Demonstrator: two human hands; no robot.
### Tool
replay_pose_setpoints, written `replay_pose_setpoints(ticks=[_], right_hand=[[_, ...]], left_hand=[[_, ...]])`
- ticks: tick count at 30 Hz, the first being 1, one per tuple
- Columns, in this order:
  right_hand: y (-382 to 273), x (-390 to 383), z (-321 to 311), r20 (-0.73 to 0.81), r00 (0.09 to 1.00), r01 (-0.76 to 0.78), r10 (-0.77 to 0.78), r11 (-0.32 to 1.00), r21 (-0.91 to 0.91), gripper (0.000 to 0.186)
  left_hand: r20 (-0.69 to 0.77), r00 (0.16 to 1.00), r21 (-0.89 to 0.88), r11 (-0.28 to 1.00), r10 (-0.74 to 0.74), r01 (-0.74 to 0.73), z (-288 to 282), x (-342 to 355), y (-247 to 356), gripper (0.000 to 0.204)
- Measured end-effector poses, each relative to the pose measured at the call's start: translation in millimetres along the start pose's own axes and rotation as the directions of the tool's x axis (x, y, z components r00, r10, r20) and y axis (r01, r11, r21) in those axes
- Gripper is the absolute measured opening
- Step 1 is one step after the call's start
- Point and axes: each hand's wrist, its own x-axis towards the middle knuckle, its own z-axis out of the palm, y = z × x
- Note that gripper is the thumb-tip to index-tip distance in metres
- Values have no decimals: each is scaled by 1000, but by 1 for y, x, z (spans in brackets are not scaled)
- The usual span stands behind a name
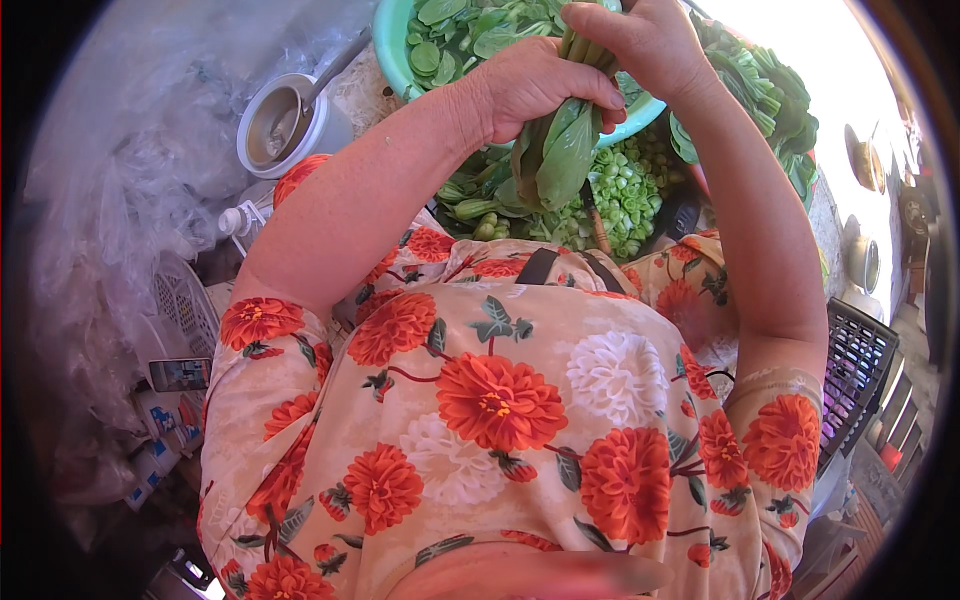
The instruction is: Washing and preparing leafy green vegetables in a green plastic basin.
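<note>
In front of me, both hands are closed on one bunch of leafy greens (560, 165). Its long green stalks point up and away while the broad leaves hang toward my lap. My left hand (535, 85) wraps round the bunch near where the leaves begin. Higher up, my right hand (655, 50) grips the stalk end, partly cut off by the top edge. Beneath the hands is a mint-green basin (388, 60) with loose green leaves (440, 40) in it. Below the bunch lies a heap of pale green cut stem ends (625, 200), with a thin brown handle-like piece (597, 222) among them.
A white bucket (322, 130) with a metal ladle (340, 65) stands at the left. Clear plastic bags (120, 200) pile up beyond it, and a phone (180, 374) lies lower left. More leafy greens (770, 90) are heaped at the right, above a black crate (855, 350).
</note>
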Motion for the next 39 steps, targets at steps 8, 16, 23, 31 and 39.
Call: replay_pose_setpoints(ticks=[8,16,23,31,39], right_hand=[[8,3,-17,253,967,-205,13,626,752,24],[-13,-9,5,161,977,-173,137,956,236,20],[-23,-14,7,53,989,-144,136,971,189,13],[1,-10,5,152,988,-68,37,976,205,27],[10,1,-3,211,959,-283,189,641,714,19]], left_hand=[[-7,982,-163,969,189,-187,-23,-3,11,17],[110,952,-418,882,287,-218,-50,-3,21,30],[107,942,-497,838,319,-228,-52,-1,13,26],[192,923,-344,904,333,-254,-38,-7,27,22],[218,917,-432,875,335,-217,-36,-11,32,16]])
